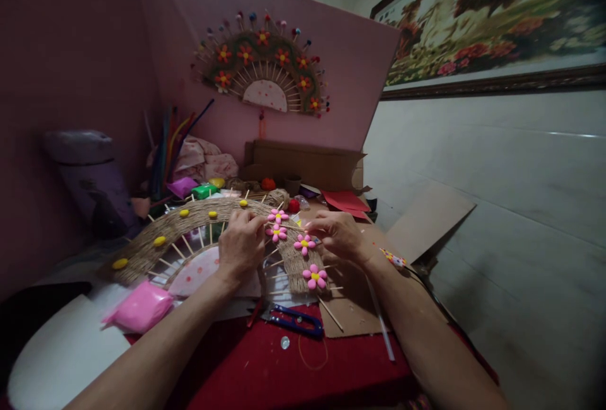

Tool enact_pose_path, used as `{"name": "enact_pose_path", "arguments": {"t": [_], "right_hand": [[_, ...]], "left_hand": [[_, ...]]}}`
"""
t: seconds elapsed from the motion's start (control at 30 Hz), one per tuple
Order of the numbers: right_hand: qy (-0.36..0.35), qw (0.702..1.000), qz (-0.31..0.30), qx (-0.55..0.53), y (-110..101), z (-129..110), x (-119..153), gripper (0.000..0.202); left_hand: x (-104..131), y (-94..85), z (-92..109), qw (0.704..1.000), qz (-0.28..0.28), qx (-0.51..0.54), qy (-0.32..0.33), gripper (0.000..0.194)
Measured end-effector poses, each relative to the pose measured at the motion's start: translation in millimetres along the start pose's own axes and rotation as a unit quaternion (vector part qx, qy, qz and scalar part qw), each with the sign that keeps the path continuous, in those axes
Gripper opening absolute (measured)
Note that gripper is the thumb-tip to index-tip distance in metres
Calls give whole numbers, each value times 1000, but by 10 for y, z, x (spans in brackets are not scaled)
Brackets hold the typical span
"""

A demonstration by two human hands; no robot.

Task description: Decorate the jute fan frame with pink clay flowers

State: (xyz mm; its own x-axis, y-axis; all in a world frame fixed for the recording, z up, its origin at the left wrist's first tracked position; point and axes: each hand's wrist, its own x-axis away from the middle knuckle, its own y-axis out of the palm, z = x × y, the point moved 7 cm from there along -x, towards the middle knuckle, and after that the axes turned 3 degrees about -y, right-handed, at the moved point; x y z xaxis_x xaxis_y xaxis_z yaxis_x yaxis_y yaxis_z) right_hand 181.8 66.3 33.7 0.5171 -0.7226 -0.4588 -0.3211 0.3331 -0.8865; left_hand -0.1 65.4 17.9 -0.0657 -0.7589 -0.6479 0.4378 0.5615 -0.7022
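A thin wooden stick spans the gap between my two hands, above the right part of a fan-shaped craft wrapped in twine. My left hand pinches its left end, and the fingertips of my right hand close on its right end. Whatever is at the right fingertips is too small to make out. Pink clay flowers with yellow centres, one a pink flower near the lower right, sit on the twine. Yellow clay ovals, among them a yellow oval, dot the left side.
Blue thread snips lie on the red cloth before the craft. A pink clay packet is at left; a cardboard sheet lies under the right side. A finished fan hangs on the pink board behind.
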Motion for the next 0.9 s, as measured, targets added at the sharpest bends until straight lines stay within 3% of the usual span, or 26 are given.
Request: {"name": "enact_pose_path", "arguments": {"t": [0.9], "right_hand": [[-7, 1000, 12, -12, -6, -1, 14, 20]], "left_hand": [[2, 8, 4, 1000, 5, 6, 10, 24]]}}
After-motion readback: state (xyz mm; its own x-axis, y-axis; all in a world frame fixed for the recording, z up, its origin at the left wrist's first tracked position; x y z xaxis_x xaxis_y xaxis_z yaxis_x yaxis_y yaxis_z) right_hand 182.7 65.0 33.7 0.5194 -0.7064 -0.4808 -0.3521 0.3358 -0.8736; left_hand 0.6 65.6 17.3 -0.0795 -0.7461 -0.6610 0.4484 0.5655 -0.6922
